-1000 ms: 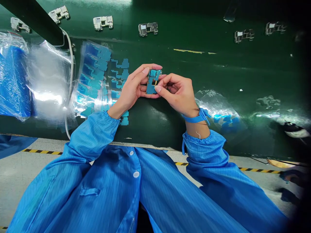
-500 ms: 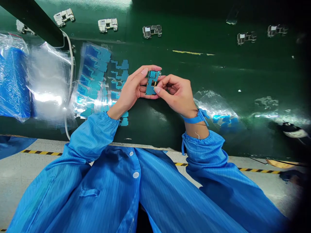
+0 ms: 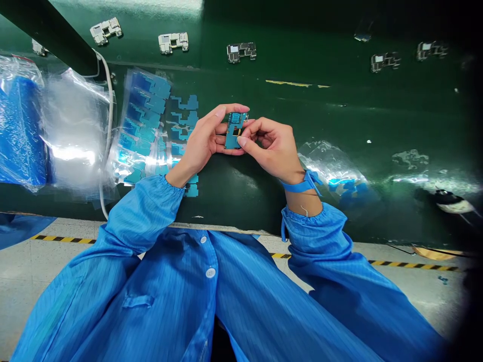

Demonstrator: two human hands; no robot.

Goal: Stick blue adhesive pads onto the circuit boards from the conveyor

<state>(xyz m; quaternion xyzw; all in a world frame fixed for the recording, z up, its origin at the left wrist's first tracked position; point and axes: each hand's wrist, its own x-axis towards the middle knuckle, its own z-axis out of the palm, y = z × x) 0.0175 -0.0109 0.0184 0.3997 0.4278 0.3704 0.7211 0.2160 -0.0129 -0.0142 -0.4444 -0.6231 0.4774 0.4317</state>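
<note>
1. Blue-green and small, the circuit board (image 3: 234,130) stands upright between the two hands, held a little above the dark green table (image 3: 302,115).
2. Fingers of the left hand (image 3: 204,138) are closed on the board's left edge, the forefinger arched over its top and the thumb behind the lower part.
3. Fingers of the right hand (image 3: 273,148) are curled in against the board's right edge, the thumb tip pressed on its face near the dark cut-out; both hands thus grip the one board.
4. A blue wrist strap (image 3: 302,184) circles the right wrist, just above the cuff of the blue coat sleeve (image 3: 317,226).
5. Just left of the left hand lie sheets of blue stickers (image 3: 145,115) on shiny clear backing, some overlapping.
6. Farther left sit clear plastic bags (image 3: 75,130), one with blue contents, beside a white cable (image 3: 109,100).
7. To the right of the right wrist lies more clear film (image 3: 332,166) with blue pieces.
8. Along the far side of the table, well apart, silver metal boards (image 3: 173,42) lie in a row.
</note>
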